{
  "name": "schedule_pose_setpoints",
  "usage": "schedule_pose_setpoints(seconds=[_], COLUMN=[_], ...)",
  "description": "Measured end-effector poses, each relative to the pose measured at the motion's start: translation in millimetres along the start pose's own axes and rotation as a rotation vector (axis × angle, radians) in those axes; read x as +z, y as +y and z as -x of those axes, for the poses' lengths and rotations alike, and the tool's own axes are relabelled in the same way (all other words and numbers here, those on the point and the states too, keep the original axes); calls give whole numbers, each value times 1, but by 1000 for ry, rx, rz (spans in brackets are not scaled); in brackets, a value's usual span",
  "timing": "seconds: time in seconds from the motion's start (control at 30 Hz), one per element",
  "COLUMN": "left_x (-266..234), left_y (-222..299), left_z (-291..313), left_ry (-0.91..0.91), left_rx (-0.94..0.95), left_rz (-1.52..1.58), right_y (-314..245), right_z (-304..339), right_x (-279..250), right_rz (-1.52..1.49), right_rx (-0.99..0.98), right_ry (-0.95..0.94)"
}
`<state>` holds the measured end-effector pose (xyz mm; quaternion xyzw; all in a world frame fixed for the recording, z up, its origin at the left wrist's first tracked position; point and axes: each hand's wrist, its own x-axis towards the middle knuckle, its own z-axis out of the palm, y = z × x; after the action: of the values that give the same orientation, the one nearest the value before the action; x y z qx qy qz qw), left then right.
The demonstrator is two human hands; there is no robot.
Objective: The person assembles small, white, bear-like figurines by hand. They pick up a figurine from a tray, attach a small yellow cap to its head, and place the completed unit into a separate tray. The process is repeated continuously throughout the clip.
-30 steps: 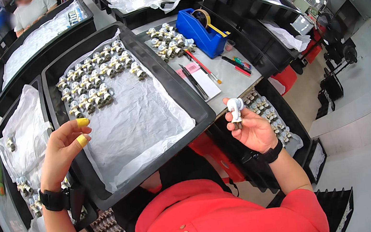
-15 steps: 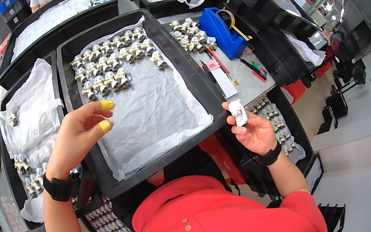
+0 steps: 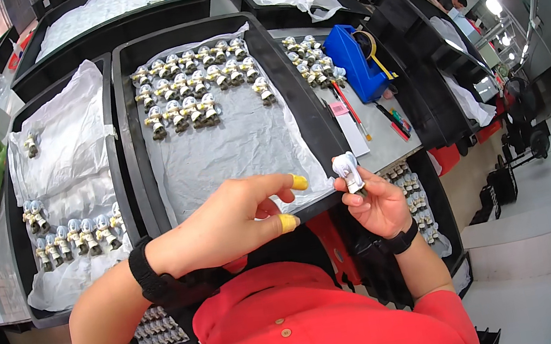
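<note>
A large black central tray (image 3: 129, 123), lined with white paper (image 3: 236, 149), carries rows of small pale-haired figurines (image 3: 191, 110) across its far part, with one set apart at the right; its near part shows bare paper. The black left tray (image 3: 115, 154) beside it, also papered, has one figurine lying alone, a close pair lower down, and a row near its lower end. Beyond, a far tray (image 3: 109, 29) bears paper and a few blue-and-white pieces at its right end. On the grey counter (image 3: 385, 134), a blue tape dispenser (image 3: 350, 63) stands next to a cluster of figurines (image 3: 309, 58). The left hand (image 3: 236, 218), above the central tray's near edge, has its grip partly open and unfilled, with yellow wraps on thumb and forefinger. The right hand's (image 3: 382, 207) grip is pinched around one figurine (image 3: 346, 171), upright just off the tray's near right corner. A white slip (image 3: 354, 134) has a pink label (image 3: 339, 109), its print too small to read.
</note>
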<state>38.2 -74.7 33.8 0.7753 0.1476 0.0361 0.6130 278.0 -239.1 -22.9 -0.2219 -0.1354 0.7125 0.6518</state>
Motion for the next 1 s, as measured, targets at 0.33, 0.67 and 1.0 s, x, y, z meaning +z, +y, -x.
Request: schedule_pose_setpoints(seconds=[0.33,0.67,1.0], left_x=[7,8,8], left_y=[-19,-26,-35], left_z=[6,3,1], left_ry=[-1,61,138], left_rx=[16,-57,-9], left_rz=[468,720,805], right_y=[20,40,49], right_z=[-12,-30,-33], right_x=[42,68,73], right_rz=[667,1621,1869], right_rx=[-111,-426,-676], right_ry=[117,212,85])
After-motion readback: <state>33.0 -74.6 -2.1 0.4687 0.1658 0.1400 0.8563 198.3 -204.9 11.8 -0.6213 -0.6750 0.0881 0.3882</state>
